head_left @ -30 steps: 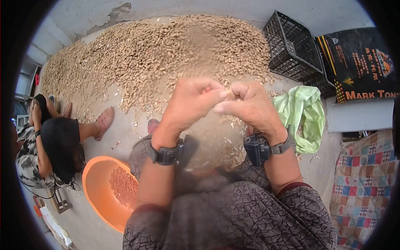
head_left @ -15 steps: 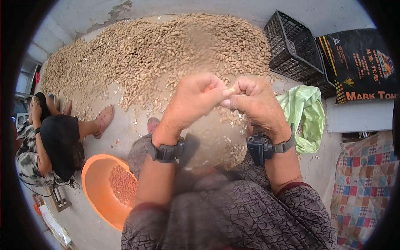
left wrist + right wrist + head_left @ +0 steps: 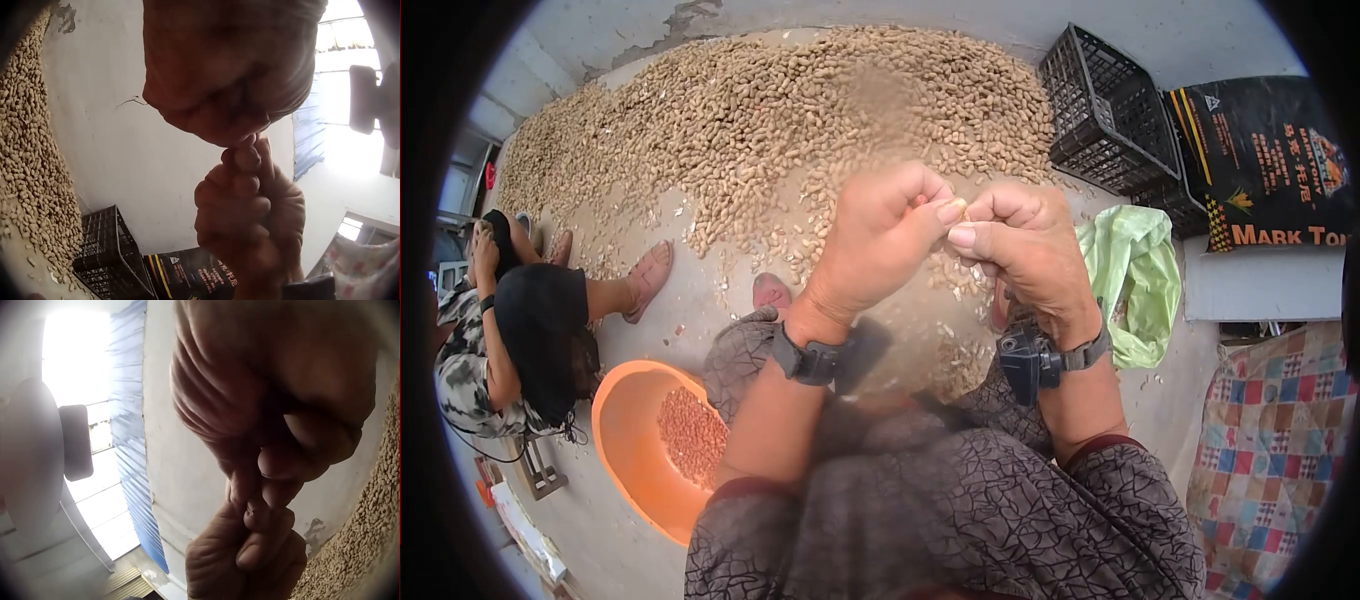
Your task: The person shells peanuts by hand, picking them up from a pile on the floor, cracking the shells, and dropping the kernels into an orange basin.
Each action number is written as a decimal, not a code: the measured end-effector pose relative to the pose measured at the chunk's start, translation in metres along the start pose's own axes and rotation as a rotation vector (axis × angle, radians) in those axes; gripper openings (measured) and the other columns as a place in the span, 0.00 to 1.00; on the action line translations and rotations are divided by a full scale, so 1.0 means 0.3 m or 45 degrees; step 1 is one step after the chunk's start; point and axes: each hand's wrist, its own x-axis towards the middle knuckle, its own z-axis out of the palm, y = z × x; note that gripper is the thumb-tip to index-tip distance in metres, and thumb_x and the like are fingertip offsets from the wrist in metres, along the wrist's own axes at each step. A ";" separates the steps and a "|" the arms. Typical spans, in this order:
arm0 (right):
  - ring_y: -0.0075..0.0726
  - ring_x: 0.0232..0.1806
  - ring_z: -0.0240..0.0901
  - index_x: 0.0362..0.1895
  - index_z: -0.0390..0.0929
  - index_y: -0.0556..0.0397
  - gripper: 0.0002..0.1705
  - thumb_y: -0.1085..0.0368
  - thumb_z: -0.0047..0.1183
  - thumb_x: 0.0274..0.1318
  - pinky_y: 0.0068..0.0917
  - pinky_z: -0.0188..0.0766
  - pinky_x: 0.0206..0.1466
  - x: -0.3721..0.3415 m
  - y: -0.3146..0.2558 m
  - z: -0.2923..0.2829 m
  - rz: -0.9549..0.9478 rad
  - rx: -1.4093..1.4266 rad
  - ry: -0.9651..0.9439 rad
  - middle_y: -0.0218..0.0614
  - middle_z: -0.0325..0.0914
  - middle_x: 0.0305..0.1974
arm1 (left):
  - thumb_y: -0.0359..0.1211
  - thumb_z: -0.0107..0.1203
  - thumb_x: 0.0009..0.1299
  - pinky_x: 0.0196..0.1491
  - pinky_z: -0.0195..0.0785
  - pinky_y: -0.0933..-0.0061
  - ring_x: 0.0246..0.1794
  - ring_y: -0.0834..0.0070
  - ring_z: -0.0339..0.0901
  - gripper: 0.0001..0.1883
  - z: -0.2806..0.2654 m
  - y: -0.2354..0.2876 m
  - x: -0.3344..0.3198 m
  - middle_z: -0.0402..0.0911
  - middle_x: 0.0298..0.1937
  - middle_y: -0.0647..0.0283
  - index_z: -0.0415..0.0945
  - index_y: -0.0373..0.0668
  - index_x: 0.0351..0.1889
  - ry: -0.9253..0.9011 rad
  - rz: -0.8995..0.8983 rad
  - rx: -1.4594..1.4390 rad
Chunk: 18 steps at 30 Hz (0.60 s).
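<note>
In the head view my left hand (image 3: 890, 240) and right hand (image 3: 1030, 245) meet fingertip to fingertip over the floor. Both thumbs and index fingers pinch a small pale peanut (image 3: 966, 214), mostly covered by the fingertips. Something reddish shows inside the curled fingers of the left hand. The left wrist view has the left hand (image 3: 231, 69) above, touching the right hand (image 3: 250, 219); the right wrist view shows the right hand (image 3: 281, 394) over the left hand (image 3: 244, 556). Behind them spreads a heap of unshelled peanuts (image 3: 750, 120).
An orange basin (image 3: 622, 430) with reddish kernels (image 3: 692, 435) stands at lower left, near a seated person (image 3: 540, 320). On the right are a black crate (image 3: 1105, 120), a green bag (image 3: 1135, 280), a black printed sack (image 3: 1260, 160) and a checked cloth (image 3: 1270, 430).
Both hands have shifted slightly right in the head view, fingertips still together. The pale piece between them shows less than half a second ago.
</note>
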 end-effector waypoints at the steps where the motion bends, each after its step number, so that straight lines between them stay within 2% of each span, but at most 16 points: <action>1: 0.15 0.19 0.67 0.22 0.78 0.57 0.08 0.64 0.59 0.45 0.15 0.61 0.20 0.001 0.003 0.000 -0.002 -0.002 0.000 0.28 0.75 0.18 | 0.33 0.51 0.67 0.16 0.53 0.88 0.14 0.91 0.62 0.08 0.002 -0.001 0.000 0.70 0.18 0.73 0.72 0.39 0.28 0.025 -0.008 0.019; 3: 0.15 0.18 0.66 0.22 0.78 0.56 0.08 0.65 0.58 0.46 0.14 0.60 0.20 0.004 0.007 0.006 0.019 0.096 0.022 0.28 0.75 0.17 | 0.33 0.51 0.68 0.16 0.54 0.88 0.14 0.91 0.62 0.08 0.005 0.003 0.000 0.70 0.18 0.72 0.72 0.39 0.29 0.052 -0.013 0.038; 5: 0.15 0.19 0.66 0.22 0.78 0.56 0.08 0.64 0.57 0.47 0.14 0.60 0.20 0.003 -0.001 0.013 0.031 0.103 0.021 0.28 0.75 0.18 | 0.28 0.51 0.65 0.22 0.60 0.81 0.19 0.85 0.68 0.06 0.008 0.014 -0.005 0.73 0.20 0.69 0.73 0.36 0.28 0.137 -0.102 -0.072; 6: 0.14 0.19 0.66 0.23 0.78 0.55 0.08 0.64 0.57 0.48 0.13 0.60 0.21 0.004 -0.006 0.015 0.047 0.113 0.022 0.27 0.75 0.18 | 0.28 0.51 0.65 0.22 0.60 0.81 0.19 0.85 0.68 0.06 0.012 0.014 -0.006 0.73 0.20 0.69 0.73 0.36 0.28 0.139 -0.099 -0.071; 9: 0.14 0.20 0.65 0.26 0.77 0.56 0.08 0.63 0.56 0.50 0.13 0.59 0.21 0.014 -0.017 0.017 0.117 0.248 -0.043 0.28 0.75 0.21 | 0.29 0.49 0.67 0.21 0.59 0.83 0.19 0.86 0.67 0.06 0.021 0.003 -0.013 0.72 0.20 0.70 0.74 0.37 0.30 0.213 -0.128 -0.248; 11: 0.14 0.21 0.65 0.28 0.76 0.57 0.09 0.63 0.55 0.52 0.12 0.59 0.22 0.015 -0.031 0.018 0.146 0.327 -0.070 0.28 0.75 0.22 | 0.31 0.47 0.71 0.16 0.51 0.89 0.13 0.90 0.59 0.07 0.020 -0.006 -0.014 0.70 0.20 0.70 0.71 0.37 0.36 0.235 -0.206 -0.533; 12: 0.14 0.21 0.66 0.30 0.76 0.57 0.09 0.64 0.54 0.53 0.11 0.59 0.22 0.016 -0.035 0.019 0.179 0.407 -0.100 0.29 0.75 0.23 | 0.31 0.47 0.71 0.16 0.51 0.89 0.13 0.90 0.59 0.07 0.020 0.001 -0.015 0.70 0.20 0.70 0.71 0.37 0.36 0.234 -0.203 -0.534; 14: 0.14 0.21 0.66 0.31 0.75 0.58 0.08 0.64 0.52 0.54 0.11 0.58 0.21 0.020 -0.026 0.022 0.157 0.486 -0.145 0.31 0.76 0.24 | 0.30 0.46 0.71 0.16 0.49 0.90 0.12 0.90 0.58 0.06 0.018 0.020 -0.019 0.69 0.20 0.70 0.70 0.36 0.36 0.222 -0.237 -0.831; 15: 0.14 0.20 0.66 0.32 0.75 0.58 0.08 0.65 0.50 0.55 0.11 0.58 0.20 0.023 -0.023 0.025 0.135 0.567 -0.191 0.33 0.76 0.24 | 0.30 0.46 0.71 0.16 0.49 0.90 0.12 0.90 0.58 0.06 0.010 0.013 -0.021 0.69 0.20 0.70 0.70 0.36 0.36 0.224 -0.235 -0.831; 17: 0.15 0.19 0.66 0.31 0.74 0.58 0.07 0.66 0.49 0.56 0.11 0.57 0.19 0.027 -0.032 0.025 0.129 0.622 -0.199 0.34 0.77 0.25 | 0.32 0.48 0.69 0.18 0.48 0.89 0.15 0.91 0.57 0.07 -0.014 -0.007 -0.026 0.69 0.22 0.73 0.73 0.39 0.36 0.114 -0.209 -1.056; 18: 0.15 0.19 0.66 0.31 0.74 0.58 0.07 0.67 0.48 0.56 0.11 0.57 0.18 0.026 -0.035 0.024 0.127 0.679 -0.203 0.36 0.77 0.25 | 0.32 0.48 0.69 0.18 0.48 0.89 0.15 0.91 0.57 0.07 -0.023 -0.004 -0.027 0.69 0.22 0.73 0.73 0.39 0.36 0.114 -0.206 -1.055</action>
